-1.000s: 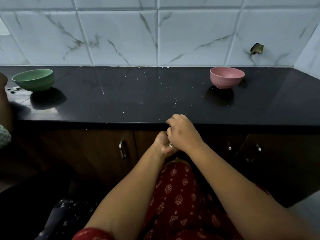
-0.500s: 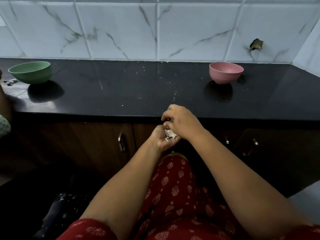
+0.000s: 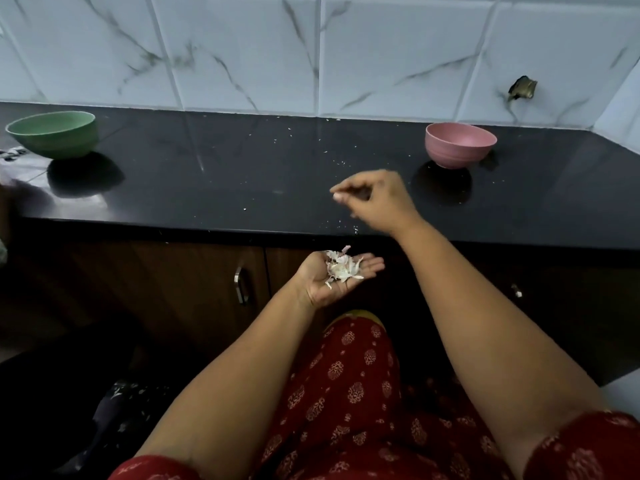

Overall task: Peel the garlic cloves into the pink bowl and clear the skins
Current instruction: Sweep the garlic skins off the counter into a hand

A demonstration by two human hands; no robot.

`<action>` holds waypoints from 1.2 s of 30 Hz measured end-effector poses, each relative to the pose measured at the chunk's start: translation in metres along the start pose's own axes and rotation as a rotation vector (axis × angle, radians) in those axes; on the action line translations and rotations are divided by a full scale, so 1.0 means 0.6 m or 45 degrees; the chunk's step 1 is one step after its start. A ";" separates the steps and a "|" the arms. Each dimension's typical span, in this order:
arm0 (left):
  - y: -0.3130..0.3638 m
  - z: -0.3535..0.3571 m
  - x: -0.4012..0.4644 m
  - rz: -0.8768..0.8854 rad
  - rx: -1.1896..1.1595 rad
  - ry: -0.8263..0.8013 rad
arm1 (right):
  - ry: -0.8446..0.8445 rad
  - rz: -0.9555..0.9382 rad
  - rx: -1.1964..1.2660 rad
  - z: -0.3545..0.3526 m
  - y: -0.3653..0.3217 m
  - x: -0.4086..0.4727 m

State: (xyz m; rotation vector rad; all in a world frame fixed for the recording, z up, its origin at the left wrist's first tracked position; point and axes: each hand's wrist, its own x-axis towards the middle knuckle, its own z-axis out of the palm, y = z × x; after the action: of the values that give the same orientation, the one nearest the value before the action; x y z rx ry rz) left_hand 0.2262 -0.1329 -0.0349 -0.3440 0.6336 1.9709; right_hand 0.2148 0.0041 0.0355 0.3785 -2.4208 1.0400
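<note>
Two hands apart, at different heights. Left hand [image 3: 332,277] palm up and spread flat in front of the cabinet doors, below the tabletop's front edge, cradling a loose heap of pale garlic skins [image 3: 341,268]. Right hand [image 3: 375,199] raised over the black tabletop [image 3: 207,174], fingers curled with thumb and fingertips pressed together on something small and pale at the tips; blurred, so cannot tell whether clove or scrap of skin. Pink bowl [image 3: 460,148] upright on the tabletop to the right of and beyond the right hand, near the tiled wall, apart from both hands; contents hidden from this angle. Tiny white flecks [image 3: 341,163] scattered across the dark surface between hand and wall. Green bowl [image 3: 53,133] far off at the left end of the tabletop. Metal cabinet handle [image 3: 241,285] just left of the open palm. Red patterned fabric [image 3: 346,393] below, between the two forearms.
</note>
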 end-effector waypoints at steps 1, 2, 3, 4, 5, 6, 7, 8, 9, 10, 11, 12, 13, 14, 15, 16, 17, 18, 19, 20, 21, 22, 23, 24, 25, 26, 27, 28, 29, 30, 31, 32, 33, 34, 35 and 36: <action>0.003 -0.005 0.005 -0.003 -0.015 0.009 | 0.060 0.059 0.048 -0.013 0.006 0.015; 0.005 -0.011 0.009 -0.007 -0.042 0.015 | 0.113 0.144 0.075 -0.023 0.015 0.029; 0.006 -0.015 0.011 -0.023 -0.060 0.015 | 0.156 0.236 0.089 -0.031 0.027 0.042; 0.008 -0.019 0.016 -0.035 -0.059 0.015 | 0.176 0.318 0.082 -0.033 0.045 0.054; 0.008 -0.018 0.019 -0.043 -0.062 0.003 | 0.171 0.380 0.045 -0.035 0.065 0.064; 0.008 -0.017 0.021 -0.046 -0.068 0.004 | 0.148 0.434 -0.041 -0.032 0.089 0.071; 0.007 -0.012 0.021 -0.050 -0.075 -0.002 | 0.119 0.478 -0.173 -0.029 0.114 0.077; 0.007 -0.010 0.023 -0.047 -0.076 -0.012 | 0.081 0.513 -0.335 -0.024 0.138 0.083; 0.009 -0.009 0.027 -0.050 -0.076 -0.028 | 0.029 0.549 -0.487 -0.022 0.158 0.093; 0.013 -0.011 0.032 -0.055 -0.077 -0.038 | -0.031 0.584 -0.596 -0.020 0.176 0.107; 0.014 -0.012 0.033 -0.070 -0.089 -0.046 | -0.083 0.623 -0.660 -0.018 0.185 0.118; 0.014 -0.013 0.033 -0.083 -0.090 -0.055 | -0.146 0.650 -0.714 -0.015 0.189 0.130; 0.014 -0.014 0.032 -0.095 -0.083 -0.070 | -0.249 0.647 -0.786 -0.011 0.193 0.143; 0.014 -0.014 0.032 -0.100 -0.074 -0.077 | -0.378 0.629 -0.858 -0.004 0.196 0.153; 0.014 -0.014 0.031 -0.098 -0.079 -0.083 | -0.517 0.600 -0.918 0.002 0.198 0.163; 0.015 -0.013 0.030 -0.091 -0.075 -0.094 | -0.620 0.599 -0.927 0.010 0.197 0.169; 0.015 -0.013 0.030 -0.087 -0.068 -0.109 | -0.686 0.607 -0.917 0.017 0.197 0.175; 0.016 -0.014 0.032 -0.085 -0.069 -0.120 | -0.719 0.604 -0.898 0.024 0.195 0.179; 0.017 -0.016 0.033 -0.088 -0.087 -0.126 | -0.742 0.579 -0.891 0.031 0.192 0.182; 0.018 -0.019 0.035 -0.097 -0.103 -0.130 | -0.755 0.545 -0.885 0.036 0.186 0.182; 0.019 -0.022 0.038 -0.104 -0.110 -0.142 | -0.769 0.495 -0.881 0.041 0.179 0.179; 0.021 -0.024 0.039 -0.116 -0.120 -0.152 | -0.784 0.441 -0.868 0.045 0.169 0.174; 0.022 -0.024 0.040 -0.130 -0.141 -0.159 | -0.803 0.388 -0.853 0.050 0.159 0.167; 0.023 -0.025 0.040 -0.135 -0.154 -0.169 | -0.827 0.339 -0.841 0.053 0.147 0.158; 0.023 -0.026 0.041 -0.137 -0.159 -0.180 | -0.853 0.291 -0.829 0.056 0.135 0.147; 0.022 -0.025 0.041 -0.138 -0.161 -0.185 | -0.874 0.245 -0.814 0.058 0.124 0.136; 0.021 -0.024 0.040 -0.134 -0.165 -0.177 | -0.891 0.201 -0.792 0.061 0.113 0.123; 0.020 -0.022 0.039 -0.128 -0.163 -0.161 | -0.901 0.159 -0.775 0.063 0.103 0.109; 0.019 -0.021 0.038 -0.118 -0.153 -0.155 | -0.907 0.122 -0.762 0.064 0.092 0.096; 0.019 -0.021 0.039 -0.108 -0.148 -0.143 | -0.913 0.092 -0.753 0.066 0.082 0.083; 0.018 -0.022 0.039 -0.095 -0.149 -0.134 | -0.919 0.068 -0.749 0.067 0.072 0.070; 0.015 -0.022 0.037 -0.081 -0.144 -0.130 | -0.923 0.050 -0.742 0.067 0.060 0.055; 0.016 -0.020 0.038 -0.056 -0.128 -0.125 | -0.932 0.041 -0.726 0.068 0.052 0.046; 0.015 -0.017 0.036 -0.016 -0.092 -0.125 | -0.933 0.033 -0.706 0.067 0.042 0.034; 0.013 -0.015 0.034 0.026 -0.062 -0.120 | -0.928 0.025 -0.687 0.068 0.033 0.023; 0.010 -0.012 0.028 0.085 -0.030 -0.089 | -0.914 0.012 -0.675 0.067 0.024 0.011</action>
State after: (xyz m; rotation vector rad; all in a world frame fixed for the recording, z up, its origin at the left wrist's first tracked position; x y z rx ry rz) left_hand 0.2125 -0.1267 -0.0473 -0.2699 0.5838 2.0468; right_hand 0.1906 -0.0164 0.0060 0.6247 -3.1910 0.2256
